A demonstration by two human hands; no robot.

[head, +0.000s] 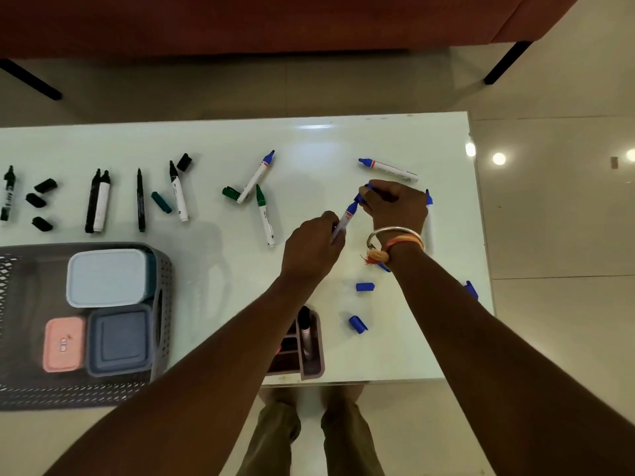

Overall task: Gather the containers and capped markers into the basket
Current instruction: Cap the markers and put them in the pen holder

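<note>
My left hand [314, 247] grips the barrel of a blue marker [348, 216] with its tip pointing up and right. My right hand [395, 204] pinches a blue cap [368, 188] right at that tip. A grey basket [161, 269] at the lower left holds three lidded containers: light blue [108, 278], dark blue [120, 340] and pink [64, 343]. Uncapped blue markers lie at the back [388, 168] and middle [256, 176]. Loose blue caps [365, 286] [358, 324] lie near my right forearm.
Black and green markers [99, 201] [265, 216] and loose caps [44, 185] are spread along the white table [326, 139]. A brown organiser tray [311, 341] with a marker stands at the front edge. A dark red sofa [240, 22] is beyond.
</note>
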